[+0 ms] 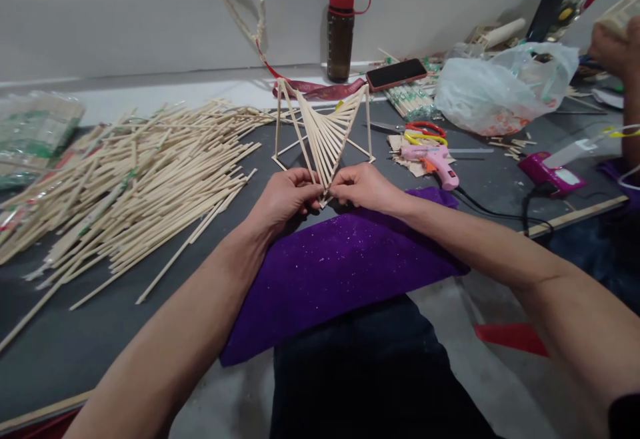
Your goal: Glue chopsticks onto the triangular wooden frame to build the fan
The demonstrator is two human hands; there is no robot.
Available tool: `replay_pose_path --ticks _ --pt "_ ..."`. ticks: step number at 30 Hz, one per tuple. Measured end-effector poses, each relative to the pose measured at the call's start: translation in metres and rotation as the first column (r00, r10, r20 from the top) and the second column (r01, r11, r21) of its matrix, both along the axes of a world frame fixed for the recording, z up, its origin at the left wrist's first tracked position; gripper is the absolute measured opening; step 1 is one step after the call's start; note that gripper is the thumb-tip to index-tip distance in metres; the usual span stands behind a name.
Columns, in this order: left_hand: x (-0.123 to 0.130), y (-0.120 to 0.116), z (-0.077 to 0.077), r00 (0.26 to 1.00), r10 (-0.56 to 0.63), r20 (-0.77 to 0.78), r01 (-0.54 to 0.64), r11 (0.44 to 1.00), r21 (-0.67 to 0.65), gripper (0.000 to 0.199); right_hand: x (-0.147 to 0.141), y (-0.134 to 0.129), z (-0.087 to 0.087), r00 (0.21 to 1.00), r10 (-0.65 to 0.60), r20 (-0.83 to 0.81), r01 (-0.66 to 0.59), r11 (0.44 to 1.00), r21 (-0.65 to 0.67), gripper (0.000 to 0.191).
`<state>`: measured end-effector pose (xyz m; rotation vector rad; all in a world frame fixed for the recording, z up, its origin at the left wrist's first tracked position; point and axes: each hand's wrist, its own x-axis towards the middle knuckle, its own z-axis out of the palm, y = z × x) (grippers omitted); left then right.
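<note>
A framework of thin wooden sticks (pixel 326 133) stands on the dark table, its sticks fanned into a twisted surface between triangular sides. My left hand (pixel 295 195) pinches the near lower corner of it from the left. From the right, my right hand (pixel 364 189) pinches the same corner, thumb and finger close to the other hand's. The fingertips partly hide the joint where the sticks meet. Under my wrists a purple cloth (pixel 345 259) hangs over the table's front edge. A pink glue gun (pixel 434 161) lies to the right of the framework.
Left lies a big pile of loose sticks (pixel 165 185). Behind stand a bottle (pixel 340 39) and a phone (pixel 397 74). To the right are scissors (pixel 425 132), a plastic bag (pixel 500 89) and a magenta device (pixel 553 173) with a cord. Another person's hand (pixel 613 49) shows far right.
</note>
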<state>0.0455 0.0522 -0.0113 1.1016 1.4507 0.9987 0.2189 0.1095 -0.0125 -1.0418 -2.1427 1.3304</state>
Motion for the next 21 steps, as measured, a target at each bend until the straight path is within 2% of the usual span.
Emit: replay_pose_path --ticks 4,7,11,14,17,21 --pt "0.001 0.0 0.0 1.0 0.007 0.0 -0.007 1.0 0.009 0.011 0.015 -0.002 0.012 0.974 -0.039 -0.223 -0.021 0.965 -0.261 0.014" --pt "0.001 0.0 -0.001 1.0 0.006 0.007 -0.006 1.0 0.016 0.01 0.031 0.001 0.028 0.907 -0.13 -0.402 -0.006 0.947 -0.322 0.015" --pt "0.001 0.0 -0.002 0.999 0.027 0.032 -0.028 0.999 0.018 0.011 0.052 0.012 0.054 0.789 -0.215 -0.576 0.098 0.969 -0.227 0.031" --pt "0.001 0.0 -0.002 0.999 0.028 0.034 -0.028 1.0 0.014 0.01 0.062 0.017 0.065 0.738 -0.228 -0.635 0.189 0.973 -0.13 0.031" --pt "0.0 0.0 -0.002 0.999 0.026 0.031 -0.026 0.999 0.019 0.01 0.067 0.016 0.065 0.79 -0.199 -0.58 0.237 0.971 -0.012 0.015" --pt "0.0 -0.001 -0.002 0.999 0.023 0.031 -0.023 0.999 0.029 0.011 0.064 0.012 0.055 0.863 -0.153 -0.481 0.196 0.98 0.041 0.01"
